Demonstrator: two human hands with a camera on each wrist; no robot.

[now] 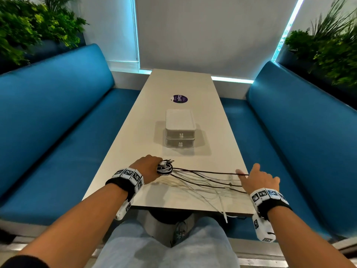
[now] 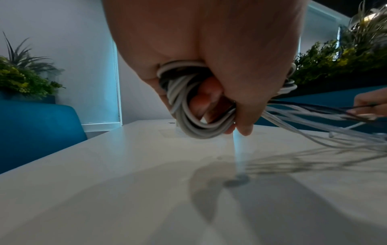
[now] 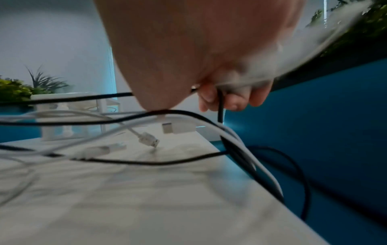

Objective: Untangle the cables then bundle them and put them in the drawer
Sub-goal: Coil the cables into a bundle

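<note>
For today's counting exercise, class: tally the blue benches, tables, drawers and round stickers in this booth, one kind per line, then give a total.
Blue benches: 2
Table: 1
Drawers: 2
Round sticker: 1
Total: 6

This looks like a booth in an office lounge or café-style break area; two long blue upholstered benches (image 1: pixel 58 117) face each other across a narrow pale table (image 1: pixel 179 84), with planters of leafy green plants (image 1: pixel 29 26) set behind each backrest (they may be artificial, though that cannot be told). A plain white wall (image 1: pixel 212 31) edged with strips of cool blue light closes the far end; a round purple sticker (image 1: pixel 179 98) and a small white two-drawer organiser (image 1: pixel 180 128) sit on the tabletop.
</note>
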